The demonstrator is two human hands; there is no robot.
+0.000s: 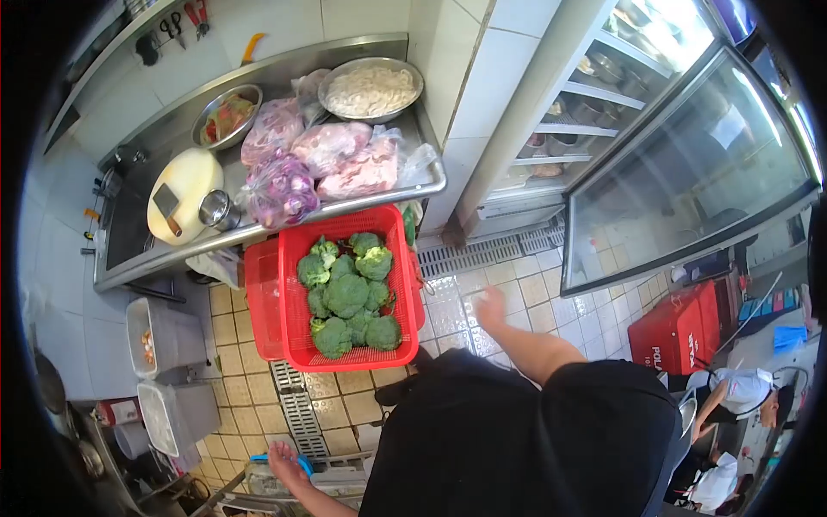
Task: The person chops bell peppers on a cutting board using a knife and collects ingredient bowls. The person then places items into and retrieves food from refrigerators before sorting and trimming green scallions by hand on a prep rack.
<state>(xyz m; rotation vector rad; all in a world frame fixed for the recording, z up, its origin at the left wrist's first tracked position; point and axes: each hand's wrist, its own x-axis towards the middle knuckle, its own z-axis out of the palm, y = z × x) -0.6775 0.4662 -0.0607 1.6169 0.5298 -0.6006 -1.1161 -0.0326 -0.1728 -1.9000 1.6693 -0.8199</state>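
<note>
A red plastic basket (295, 297) of broccoli (347, 295) stands in front of me, below the edge of the metal sink counter. My right hand (491, 310) hangs in the air to the right of the basket, over the tiled floor. Motion smears its fingers, and I see no object at it. My left hand (284, 463) is low at the bottom left with its fingers apart and nothing visible in them. Beneath it shows a blue-rimmed container (303, 466), mostly hidden; I cannot tell whether the hand touches it.
On the metal counter (362, 206) lie bagged meat (332, 146), bagged red onions (280, 191), a bowl of pale strips (370, 90) and a round chopping board with a cleaver (166, 200). A glass fridge door (689, 172) hangs open at right. Two people work far right.
</note>
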